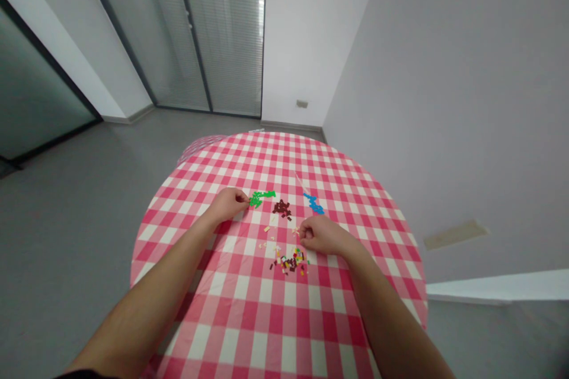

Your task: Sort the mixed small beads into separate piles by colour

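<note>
My left hand [229, 204] is closed in a pinch at the left edge of a pile of small green toy bricks [255, 199]. What lies between its fingertips is too small to tell. Curled fingers of my right hand [323, 234] rest low over the cloth, beside a few cream bricks [295, 231]; the fingertips' contents are hidden. Between the hands sits a heap of dark brown bricks [281, 208]. Blue bricks [314, 204] lie beyond my right hand. Nearer to me is a mixed heap of brown, yellow, red, green and white bricks [291, 262].
A red and white checked cloth covers the round table [249, 320]. Loose cream pieces [267, 229] are scattered between the heaps. A thin pale strip [301, 181] lies near the blue bricks. Behind the table stand a glass partition [222, 35] and white walls [311, 29].
</note>
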`<state>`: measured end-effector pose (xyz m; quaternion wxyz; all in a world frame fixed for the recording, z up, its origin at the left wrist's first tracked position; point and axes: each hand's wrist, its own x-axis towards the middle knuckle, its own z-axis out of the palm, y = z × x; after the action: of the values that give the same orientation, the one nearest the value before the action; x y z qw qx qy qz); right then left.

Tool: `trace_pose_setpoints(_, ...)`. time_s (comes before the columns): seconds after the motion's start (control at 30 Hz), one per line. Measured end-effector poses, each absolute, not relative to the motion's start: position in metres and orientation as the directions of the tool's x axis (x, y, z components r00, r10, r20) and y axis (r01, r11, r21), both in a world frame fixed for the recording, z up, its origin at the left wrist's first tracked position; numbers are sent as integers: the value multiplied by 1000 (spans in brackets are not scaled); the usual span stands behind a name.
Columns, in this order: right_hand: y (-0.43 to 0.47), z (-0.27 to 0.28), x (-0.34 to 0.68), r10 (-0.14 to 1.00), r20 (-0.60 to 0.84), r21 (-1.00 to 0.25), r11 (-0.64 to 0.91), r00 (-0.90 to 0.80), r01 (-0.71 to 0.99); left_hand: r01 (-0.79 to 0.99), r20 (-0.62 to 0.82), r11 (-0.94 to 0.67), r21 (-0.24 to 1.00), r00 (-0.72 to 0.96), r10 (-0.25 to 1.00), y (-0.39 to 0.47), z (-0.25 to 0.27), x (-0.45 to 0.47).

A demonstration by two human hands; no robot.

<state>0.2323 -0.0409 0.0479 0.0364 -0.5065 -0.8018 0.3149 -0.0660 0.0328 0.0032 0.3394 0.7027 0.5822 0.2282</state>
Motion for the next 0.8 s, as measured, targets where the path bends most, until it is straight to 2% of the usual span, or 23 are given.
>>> trace_pose_setpoints(0.2, -39, 45, 236, 845, -225, -585, 282, -485, 761, 633, -117, -55, 772, 227, 967, 33, 6, -69)
trace_pose_setpoints(0.33, -38, 46, 236, 863, -150, -653, 279, -482, 704, 618, -126, -40, 785, 223, 967, 33, 6, -71)
trace_pose_setpoints(0.43, -36, 45, 236, 903, -86, -711, 241, -422, 660, 623, -132, -38, 781, 225, 965, 32, 10, -71)
trace_pose_setpoints(0.63, -35, 37, 236, 946, -47, -847, 132, -319, 516, 650, -129, -29, 760, 194, 972, 29, 17, -69)
trace_pose_setpoints(0.8, -33, 32, 235, 959, 95, -876, 208, -267, 435, 646, -106, -67, 760, 225, 968, 31, 10, -69)
